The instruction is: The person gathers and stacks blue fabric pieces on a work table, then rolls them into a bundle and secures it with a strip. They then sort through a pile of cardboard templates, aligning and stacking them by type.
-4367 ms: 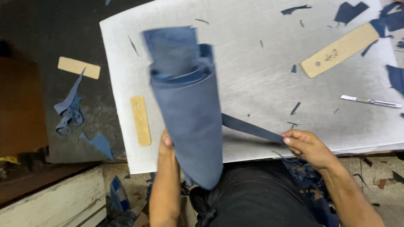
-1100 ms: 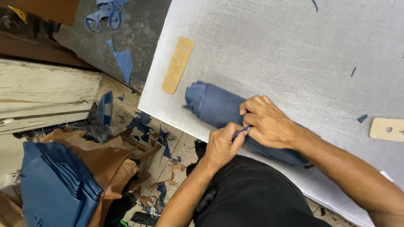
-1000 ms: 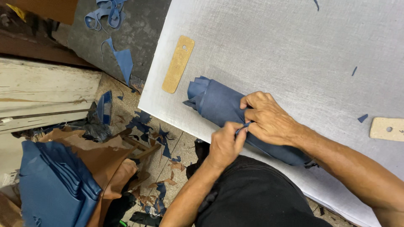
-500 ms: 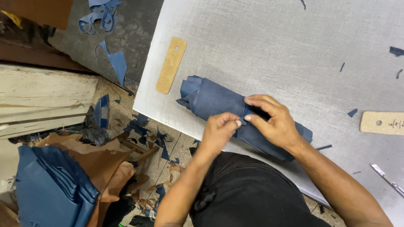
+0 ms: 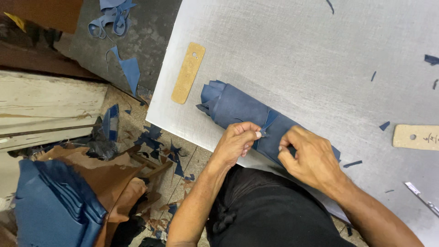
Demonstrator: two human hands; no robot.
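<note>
My left hand (image 5: 235, 142) pinches the thin blue strip (image 5: 266, 123) wrapped across the blue leather roll (image 5: 242, 112); my right hand (image 5: 308, 155) presses closed on the roll's nearer end. The roll lies diagonally on the grey board (image 5: 297, 55), its long axis running from my right hand up-left, past my left.

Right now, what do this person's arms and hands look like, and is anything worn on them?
Both forearms are bare to the bottom edge of the picture, with no sleeves in view. The left hand and right hand wear no gloves, and I see no rings, watch or wristband. Below them the person wears a black garment.
</note>
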